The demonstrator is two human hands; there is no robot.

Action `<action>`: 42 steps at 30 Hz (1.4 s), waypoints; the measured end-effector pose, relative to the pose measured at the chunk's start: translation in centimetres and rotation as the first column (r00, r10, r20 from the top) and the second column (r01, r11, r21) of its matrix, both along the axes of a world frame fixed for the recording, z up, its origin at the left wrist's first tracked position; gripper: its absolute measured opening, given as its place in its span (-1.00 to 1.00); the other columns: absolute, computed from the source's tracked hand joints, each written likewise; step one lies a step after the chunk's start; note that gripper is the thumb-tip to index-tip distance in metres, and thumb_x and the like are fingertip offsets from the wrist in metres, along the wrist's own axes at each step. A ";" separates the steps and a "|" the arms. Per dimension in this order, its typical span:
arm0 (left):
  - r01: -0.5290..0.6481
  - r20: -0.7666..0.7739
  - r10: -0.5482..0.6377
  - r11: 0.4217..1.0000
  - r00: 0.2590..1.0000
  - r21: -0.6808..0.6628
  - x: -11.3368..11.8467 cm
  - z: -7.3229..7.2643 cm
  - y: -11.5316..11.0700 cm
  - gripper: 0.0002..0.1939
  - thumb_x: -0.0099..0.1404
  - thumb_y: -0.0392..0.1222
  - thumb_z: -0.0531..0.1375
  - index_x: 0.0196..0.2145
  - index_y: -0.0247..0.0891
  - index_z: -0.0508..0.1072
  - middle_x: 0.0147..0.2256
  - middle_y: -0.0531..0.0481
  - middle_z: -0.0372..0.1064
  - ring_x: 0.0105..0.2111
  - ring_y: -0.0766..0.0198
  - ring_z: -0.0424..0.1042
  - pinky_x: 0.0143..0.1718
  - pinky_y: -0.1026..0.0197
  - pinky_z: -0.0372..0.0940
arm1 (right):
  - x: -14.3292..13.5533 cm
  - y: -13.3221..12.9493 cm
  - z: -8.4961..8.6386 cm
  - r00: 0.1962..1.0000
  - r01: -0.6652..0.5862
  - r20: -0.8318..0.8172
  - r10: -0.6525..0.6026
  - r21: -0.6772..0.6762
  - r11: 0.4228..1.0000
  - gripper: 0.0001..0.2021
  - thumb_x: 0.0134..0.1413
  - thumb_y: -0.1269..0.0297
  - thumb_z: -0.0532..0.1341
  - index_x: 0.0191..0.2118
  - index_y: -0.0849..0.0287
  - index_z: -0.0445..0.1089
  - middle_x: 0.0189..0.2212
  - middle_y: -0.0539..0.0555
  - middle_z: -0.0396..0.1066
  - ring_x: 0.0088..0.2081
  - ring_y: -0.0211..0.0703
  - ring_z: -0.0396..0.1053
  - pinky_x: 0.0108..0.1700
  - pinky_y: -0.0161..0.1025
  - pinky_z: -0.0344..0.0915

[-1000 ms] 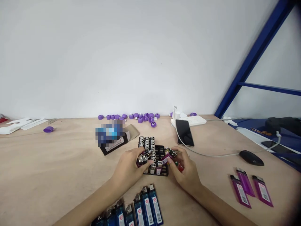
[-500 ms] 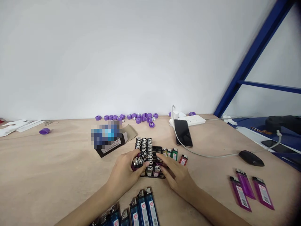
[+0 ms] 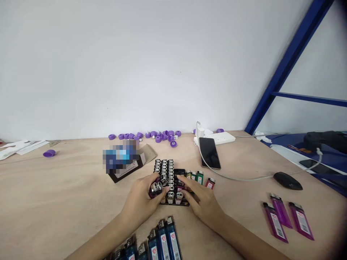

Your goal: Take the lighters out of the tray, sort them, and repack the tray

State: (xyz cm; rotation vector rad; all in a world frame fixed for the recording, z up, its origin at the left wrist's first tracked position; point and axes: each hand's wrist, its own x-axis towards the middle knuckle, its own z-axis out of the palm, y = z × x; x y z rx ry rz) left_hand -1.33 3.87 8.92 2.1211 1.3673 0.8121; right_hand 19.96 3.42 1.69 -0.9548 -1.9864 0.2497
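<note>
A black tray [image 3: 179, 172] stands on the table, with upright lighters [image 3: 164, 166] packed in rows in its left and middle parts, metal tops up. My left hand [image 3: 139, 196] is closed around several lighters [image 3: 156, 188] at the tray's left front corner, its thumb reaching over the front row. On the right side my right hand [image 3: 204, 198] has its index finger and thumb around a purple lighter [image 3: 179, 188] among the slots. The fingertips partly hide that lighter. Some dark slots show behind my right index finger.
Blue lighters [image 3: 165, 240] lie in front; purple ones [image 3: 278, 222] lie at right. Beyond my right hand are a green lighter [image 3: 200, 177] and a red lighter [image 3: 210, 183]. A phone [image 3: 210, 153], cable, mouse [image 3: 287, 181], box [image 3: 127, 171] and purple caps [image 3: 164, 136] surround the tray.
The view has shifted slightly, moving everything a little to the left. Both hands keep nearly the same place at the tray, with only small finger movement.
</note>
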 end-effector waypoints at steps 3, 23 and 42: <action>-0.001 -0.008 0.001 1.000 1.000 0.005 0.0 0.1 0.0 -0.85 0.32 -0.10 0.15 -0.33 -0.21 0.44 -0.41 -0.01 0.48 -0.35 0.10 0.48 -0.26 0.14 0.35 | 0.0 -0.1 0.0 1.000 -0.020 0.024 0.020 0.003 1.000 -0.57 0.30 0.46 0.04 0.23 0.01 0.22 -0.07 0.12 0.53 -0.11 -0.12 0.52 -0.10 -0.23 0.46; 0.014 -0.034 -0.013 1.000 0.999 0.011 -0.2 0.1 -0.1 -0.85 0.34 -0.12 0.12 -0.33 -0.23 0.39 -0.38 -0.05 0.46 -0.37 0.10 0.42 -0.34 0.15 0.24 | 0.0 -0.8 0.6 1.000 -0.003 -0.007 0.003 0.092 0.996 -0.49 0.27 0.52 0.01 0.29 0.10 0.10 -0.09 0.13 0.50 -0.07 -0.05 0.43 -0.02 -0.08 0.35; 0.493 0.650 0.011 0.642 0.760 -0.587 2.4 -2.5 -6.6 -0.73 0.08 -0.18 0.27 -0.21 -0.26 0.48 -0.38 0.00 0.46 -0.43 0.30 0.35 -0.32 0.22 0.26 | -0.5 -3.1 0.9 0.960 -0.115 -0.218 0.177 0.269 0.956 -0.65 0.29 0.01 0.00 -0.08 0.21 0.25 -0.41 0.05 0.22 -0.35 -0.04 0.24 -0.31 -0.05 0.19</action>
